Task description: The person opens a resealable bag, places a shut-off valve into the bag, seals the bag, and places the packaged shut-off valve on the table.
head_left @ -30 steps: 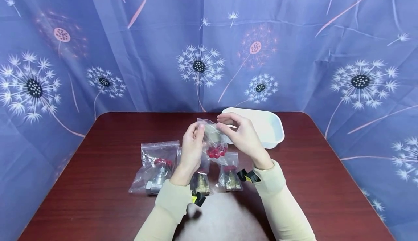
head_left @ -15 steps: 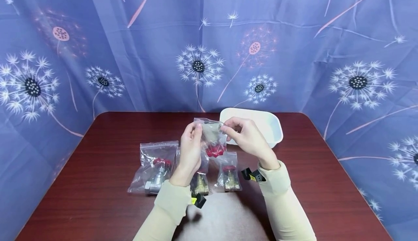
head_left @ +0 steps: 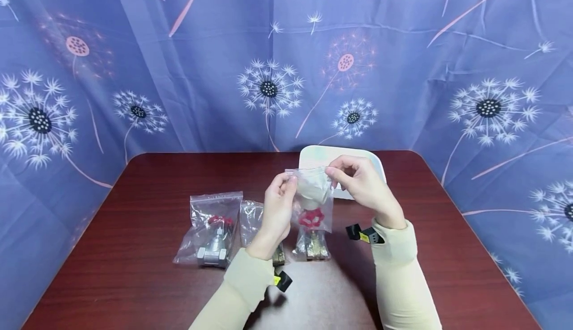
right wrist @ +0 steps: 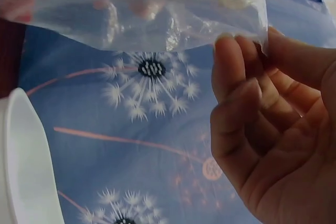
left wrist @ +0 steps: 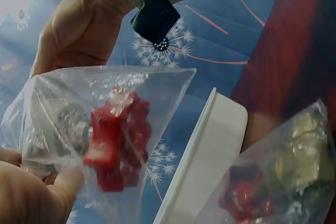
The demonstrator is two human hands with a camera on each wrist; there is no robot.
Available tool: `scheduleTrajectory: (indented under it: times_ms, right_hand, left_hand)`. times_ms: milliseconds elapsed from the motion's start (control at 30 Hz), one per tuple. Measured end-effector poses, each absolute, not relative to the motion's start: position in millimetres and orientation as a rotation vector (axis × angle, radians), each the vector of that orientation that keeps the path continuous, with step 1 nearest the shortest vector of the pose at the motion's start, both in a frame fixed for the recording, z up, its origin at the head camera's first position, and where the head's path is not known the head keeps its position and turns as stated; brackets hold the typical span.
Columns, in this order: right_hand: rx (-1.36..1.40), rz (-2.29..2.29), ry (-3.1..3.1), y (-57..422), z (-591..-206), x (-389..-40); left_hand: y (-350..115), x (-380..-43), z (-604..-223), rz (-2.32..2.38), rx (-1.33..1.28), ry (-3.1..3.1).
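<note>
Between both hands hangs a clear zip bag (head_left: 331, 210) holding a valve with a red handwheel (head_left: 311, 217); the handwheel points down. My left hand (head_left: 278, 210) pinches the bag's top left corner between thumb and fingers. At the top right corner, my right hand (head_left: 364, 183) pinches the plastic edge, also plain in the right wrist view. The valve's pale body shows blurred through the plastic in the left wrist view, next to the red handwheel (left wrist: 118, 140). Behind the lifted bag, a bagged brass valve (head_left: 316, 246) lies on the table, partly covered.
A white tray (head_left: 313, 153) stands at the table's back, behind my right hand. On the left lies a bagged silver valve (head_left: 214, 251) with a red wheel. Another bagged valve (head_left: 252, 215) is half hidden by my left arm. A patterned curtain (head_left: 201, 71) surrounds the table (head_left: 134, 210).
My right hand has come to the bag's edge and now pinches it. Both hands have moved right with the bag, which is now spread flatter between them.
</note>
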State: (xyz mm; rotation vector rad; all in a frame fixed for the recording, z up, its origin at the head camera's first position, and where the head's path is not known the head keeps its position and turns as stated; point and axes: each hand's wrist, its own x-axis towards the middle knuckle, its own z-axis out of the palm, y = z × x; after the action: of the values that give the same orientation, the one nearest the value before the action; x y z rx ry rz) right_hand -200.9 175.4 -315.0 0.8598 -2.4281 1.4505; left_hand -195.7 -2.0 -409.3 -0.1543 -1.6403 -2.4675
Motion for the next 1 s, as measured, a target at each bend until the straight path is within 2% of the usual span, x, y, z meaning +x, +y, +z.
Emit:
scheduleTrajectory:
  times_ms: [100,400,733,1000]
  right_hand:
    - [0.858,1.441,-2.428,188.3,-314.6,-203.4]
    - [0.696,1.407,-2.539,234.5,-346.6,-230.7]
    - [0.732,1.238,-2.698,256.3,-368.9,-244.5]
    - [0.747,1.232,-2.819,258.4,-376.8,-251.7]
  left_hand:
    - [8.2,-198.2,-412.6,-2.536,-0.197,-1.621]
    - [23.1,-209.2,-418.4,-2.515,-0.273,-1.763]
    - [8.4,-220.9,-431.3,-1.988,-0.373,-2.296]
    - [4.0,-227.4,-430.8,-1.651,-0.314,-2.458]
